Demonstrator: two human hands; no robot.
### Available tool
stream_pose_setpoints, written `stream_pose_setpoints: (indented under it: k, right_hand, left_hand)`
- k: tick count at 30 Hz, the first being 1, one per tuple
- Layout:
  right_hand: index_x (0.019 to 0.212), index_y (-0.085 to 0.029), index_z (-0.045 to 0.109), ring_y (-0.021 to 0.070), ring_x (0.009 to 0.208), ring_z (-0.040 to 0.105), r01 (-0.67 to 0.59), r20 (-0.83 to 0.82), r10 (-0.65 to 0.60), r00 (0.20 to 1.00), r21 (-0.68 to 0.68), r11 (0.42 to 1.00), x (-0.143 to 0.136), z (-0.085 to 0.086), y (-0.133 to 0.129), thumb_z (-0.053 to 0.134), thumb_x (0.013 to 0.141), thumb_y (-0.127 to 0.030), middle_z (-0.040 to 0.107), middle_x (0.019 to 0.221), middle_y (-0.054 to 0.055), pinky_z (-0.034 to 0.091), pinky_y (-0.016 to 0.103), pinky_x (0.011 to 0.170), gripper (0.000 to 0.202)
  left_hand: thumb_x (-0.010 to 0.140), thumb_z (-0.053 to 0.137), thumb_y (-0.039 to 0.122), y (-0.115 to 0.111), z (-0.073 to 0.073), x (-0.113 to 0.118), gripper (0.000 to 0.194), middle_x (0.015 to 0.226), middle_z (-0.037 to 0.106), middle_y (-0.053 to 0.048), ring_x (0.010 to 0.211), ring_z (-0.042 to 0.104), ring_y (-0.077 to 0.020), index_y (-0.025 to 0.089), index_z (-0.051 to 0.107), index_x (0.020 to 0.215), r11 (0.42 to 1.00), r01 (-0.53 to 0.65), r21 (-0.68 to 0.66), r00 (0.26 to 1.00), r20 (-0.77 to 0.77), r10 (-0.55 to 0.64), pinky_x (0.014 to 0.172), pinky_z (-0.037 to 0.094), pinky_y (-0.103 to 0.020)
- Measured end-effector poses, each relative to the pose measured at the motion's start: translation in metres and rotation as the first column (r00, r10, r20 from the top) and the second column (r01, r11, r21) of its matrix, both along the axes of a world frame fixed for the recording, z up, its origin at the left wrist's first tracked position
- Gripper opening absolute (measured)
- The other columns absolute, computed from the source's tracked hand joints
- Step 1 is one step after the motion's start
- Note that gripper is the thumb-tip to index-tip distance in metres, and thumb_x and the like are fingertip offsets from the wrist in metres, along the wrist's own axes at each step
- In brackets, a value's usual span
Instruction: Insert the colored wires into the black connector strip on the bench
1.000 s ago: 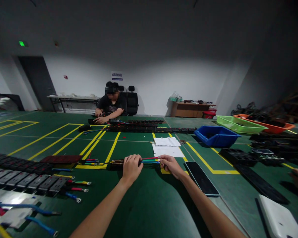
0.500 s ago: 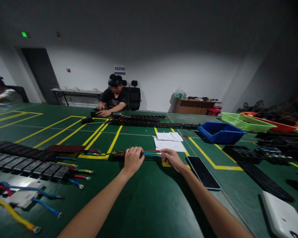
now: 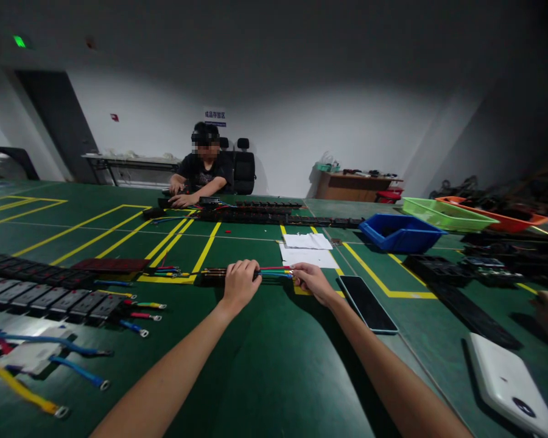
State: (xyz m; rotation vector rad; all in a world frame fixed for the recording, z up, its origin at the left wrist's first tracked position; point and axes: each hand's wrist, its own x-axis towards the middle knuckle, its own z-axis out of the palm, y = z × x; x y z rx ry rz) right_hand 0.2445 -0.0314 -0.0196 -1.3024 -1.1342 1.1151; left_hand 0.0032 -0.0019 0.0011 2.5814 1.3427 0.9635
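The wires wear smooth plastic sheathing. The tabletop shows a soft sheen; the sheets are matt paper.

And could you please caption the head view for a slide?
Left hand holds a dark strip, right hand pinches coloured wires, over a green table.

Green worktable — on it I view module strips, paper sheets, a phone, a blue bin and a white device.
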Motion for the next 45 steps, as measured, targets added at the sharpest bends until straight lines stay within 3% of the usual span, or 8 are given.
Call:
stream_pose_setpoints:
  k: [7, 21, 35, 45]
  right_hand:
    - [0.090, -0.016, 0.067, 0.0073, 0.045, 0.047, 0.033, 0.053, -0.033, 0.998, -0.013, 0.999, -0.002, -0.001, 0.001, 0.069, 0.072, -0.037, 0.060, 0.058, -0.003, 0.032, 0.017, 0.042, 0.027]
    - [0.090, -0.017, 0.064, 0.0086, 0.045, 0.047, 0.055, 0.089, -0.054, 0.995, -0.015, 0.998, -0.007, -0.003, 0.002, 0.063, 0.068, -0.038, 0.058, 0.057, -0.004, 0.031, 0.019, 0.041, 0.030]
    - [0.090, -0.018, 0.064, 0.0103, 0.048, 0.054, 0.033, 0.207, -0.056, 0.977, 0.114, 0.993, -0.005, -0.022, 0.012, 0.053, 0.075, -0.029, 0.068, 0.069, 0.000, 0.038, 0.019, 0.041, 0.022]
    - [0.088, -0.018, 0.064, 0.0103, 0.048, 0.055, 0.026, 0.249, -0.060, 0.967, 0.138, 0.990, -0.004, -0.021, 0.014, 0.053, 0.078, -0.027, 0.068, 0.069, 0.000, 0.038, 0.018, 0.040, 0.017]
  left_hand:
    - [0.092, 0.056, 0.023, 0.003, -0.003, -0.002, 0.009, 0.102, 0.070, -0.004, 0.098, 0.064, -0.0228, 0.023, 0.062, 0.099, 1.000, 0.003, 0.007, 1.000, 0.010, -0.003, 0.094, 0.046, -0.042]
    - [0.090, 0.060, 0.025, 0.005, -0.001, -0.002, 0.006, 0.098, 0.070, -0.003, 0.096, 0.063, -0.0234, 0.024, 0.062, 0.096, 0.999, -0.024, 0.026, 1.000, -0.008, 0.024, 0.091, 0.045, -0.041]
    - [0.090, 0.057, 0.025, 0.002, 0.003, -0.003, 0.010, 0.100, 0.070, -0.004, 0.098, 0.065, -0.0230, 0.024, 0.063, 0.098, 1.000, 0.008, 0.002, 1.000, 0.002, -0.008, 0.094, 0.047, -0.043]
    - [0.091, 0.055, 0.024, 0.000, 0.004, -0.003, 0.011, 0.102, 0.069, -0.006, 0.099, 0.064, -0.0234, 0.023, 0.062, 0.099, 1.000, 0.007, -0.001, 1.000, -0.009, -0.007, 0.095, 0.047, -0.043]
